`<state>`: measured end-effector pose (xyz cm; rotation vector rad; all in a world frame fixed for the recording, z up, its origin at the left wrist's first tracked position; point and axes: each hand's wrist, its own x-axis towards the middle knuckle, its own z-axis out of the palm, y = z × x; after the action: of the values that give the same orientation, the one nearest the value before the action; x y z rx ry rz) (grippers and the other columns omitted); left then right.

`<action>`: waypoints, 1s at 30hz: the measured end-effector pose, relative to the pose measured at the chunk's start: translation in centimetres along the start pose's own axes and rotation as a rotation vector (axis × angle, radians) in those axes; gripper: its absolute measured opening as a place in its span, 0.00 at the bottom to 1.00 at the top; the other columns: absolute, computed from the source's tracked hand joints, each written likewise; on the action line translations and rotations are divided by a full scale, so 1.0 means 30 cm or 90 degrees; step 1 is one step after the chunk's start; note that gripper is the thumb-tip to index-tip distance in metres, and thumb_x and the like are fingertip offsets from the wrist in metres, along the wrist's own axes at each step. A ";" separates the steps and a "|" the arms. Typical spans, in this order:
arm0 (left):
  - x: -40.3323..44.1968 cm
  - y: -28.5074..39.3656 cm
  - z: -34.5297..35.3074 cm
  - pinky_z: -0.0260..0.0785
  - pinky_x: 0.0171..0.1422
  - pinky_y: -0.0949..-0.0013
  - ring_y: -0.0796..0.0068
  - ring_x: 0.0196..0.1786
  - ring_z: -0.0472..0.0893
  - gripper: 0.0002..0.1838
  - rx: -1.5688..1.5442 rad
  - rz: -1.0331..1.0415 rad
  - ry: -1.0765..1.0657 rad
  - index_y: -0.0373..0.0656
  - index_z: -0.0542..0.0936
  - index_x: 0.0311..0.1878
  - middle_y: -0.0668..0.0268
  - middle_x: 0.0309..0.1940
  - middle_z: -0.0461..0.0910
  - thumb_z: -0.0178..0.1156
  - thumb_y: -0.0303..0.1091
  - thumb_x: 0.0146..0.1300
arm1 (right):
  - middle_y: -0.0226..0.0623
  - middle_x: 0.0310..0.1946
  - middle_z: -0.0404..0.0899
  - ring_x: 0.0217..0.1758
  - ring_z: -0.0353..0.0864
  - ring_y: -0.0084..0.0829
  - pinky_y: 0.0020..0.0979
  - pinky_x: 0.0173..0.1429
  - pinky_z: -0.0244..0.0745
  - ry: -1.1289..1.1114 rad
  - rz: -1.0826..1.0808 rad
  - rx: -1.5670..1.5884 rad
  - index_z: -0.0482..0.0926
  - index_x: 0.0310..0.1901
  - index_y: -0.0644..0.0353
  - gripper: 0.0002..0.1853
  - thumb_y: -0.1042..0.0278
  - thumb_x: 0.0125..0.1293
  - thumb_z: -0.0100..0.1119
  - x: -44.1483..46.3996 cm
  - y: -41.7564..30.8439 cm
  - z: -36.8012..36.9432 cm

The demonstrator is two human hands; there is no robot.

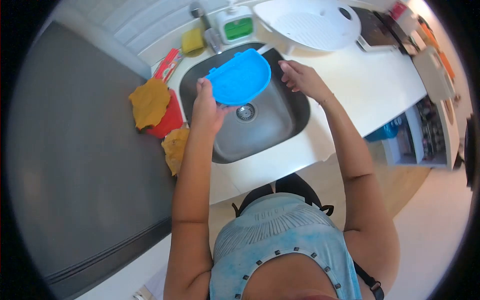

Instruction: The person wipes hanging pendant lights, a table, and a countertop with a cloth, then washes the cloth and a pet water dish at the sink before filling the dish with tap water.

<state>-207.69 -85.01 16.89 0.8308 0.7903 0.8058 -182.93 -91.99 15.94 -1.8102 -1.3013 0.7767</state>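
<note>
A bright blue, half-round plastic piece (240, 77) is tilted above the steel sink (265, 127). My left hand (206, 107) grips its left end, thumb on the near side and fingers partly hidden beneath. To the right, over the sink's right edge, my right hand (300, 79) is apart from the blue piece, its fingers curled together; whether anything small lies between them is hidden. Below the blue piece the round drain (245, 113) shows. The faucet (211, 36) stands at the back of the sink.
A white drying rack (310, 25) is on the counter at the back right. Behind the sink are a yellow sponge (192, 41) and a dispenser with a green part (237, 28). Mustard cloths (150, 102) and a red container (171, 117) lie left, beside a grey surface (90, 150).
</note>
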 end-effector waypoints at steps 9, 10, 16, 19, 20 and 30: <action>-0.114 -0.128 0.307 0.69 0.56 0.47 0.54 0.59 0.71 0.29 0.084 -0.096 -0.142 0.51 0.57 0.67 0.55 0.62 0.64 0.28 0.56 0.70 | 0.34 0.17 0.75 0.17 0.75 0.22 0.24 0.23 0.73 0.020 0.083 -0.010 0.77 0.40 0.66 0.21 0.52 0.67 0.45 -0.315 -0.059 -0.240; -0.132 -0.145 0.360 0.69 0.56 0.47 0.54 0.59 0.71 0.29 0.104 -0.097 -0.166 0.51 0.57 0.67 0.55 0.62 0.64 0.28 0.57 0.70 | 0.36 0.18 0.77 0.18 0.76 0.25 0.26 0.24 0.76 0.019 0.087 -0.030 0.77 0.38 0.67 0.21 0.54 0.67 0.44 -0.360 -0.042 -0.279; -0.224 -0.329 0.643 0.71 0.54 0.48 0.56 0.59 0.72 0.31 0.098 -0.170 -0.311 0.49 0.56 0.67 0.55 0.63 0.64 0.29 0.59 0.69 | 0.37 0.15 0.76 0.17 0.77 0.30 0.30 0.26 0.76 0.152 0.124 -0.142 0.74 0.26 0.66 0.18 0.62 0.64 0.39 -0.679 0.070 -0.506; -0.304 -0.423 0.823 0.71 0.54 0.49 0.55 0.59 0.72 0.34 0.122 -0.198 -0.376 0.49 0.56 0.67 0.56 0.63 0.64 0.27 0.62 0.67 | 0.38 0.14 0.76 0.17 0.77 0.33 0.33 0.29 0.76 0.229 0.140 -0.167 0.74 0.25 0.66 0.18 0.63 0.64 0.39 -0.862 0.145 -0.625; -0.330 -0.464 0.877 0.71 0.54 0.49 0.55 0.59 0.72 0.34 0.131 -0.215 -0.395 0.49 0.56 0.67 0.56 0.63 0.64 0.27 0.62 0.67 | 0.39 0.15 0.76 0.17 0.77 0.34 0.34 0.30 0.76 0.260 0.147 -0.175 0.74 0.25 0.67 0.18 0.63 0.64 0.39 -0.927 0.177 -0.661; -0.623 -1.117 1.337 0.67 0.57 0.51 0.57 0.59 0.70 0.34 -0.014 -0.572 -0.493 0.49 0.60 0.65 0.59 0.61 0.65 0.30 0.64 0.66 | 0.42 0.17 0.76 0.17 0.77 0.33 0.33 0.24 0.75 0.416 0.391 -0.093 0.72 0.28 0.66 0.17 0.62 0.66 0.41 -1.582 0.523 -0.981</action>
<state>-172.97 -127.92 11.16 0.5960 0.3702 -0.3116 -165.13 -147.03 20.13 -2.3461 -0.3848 0.3259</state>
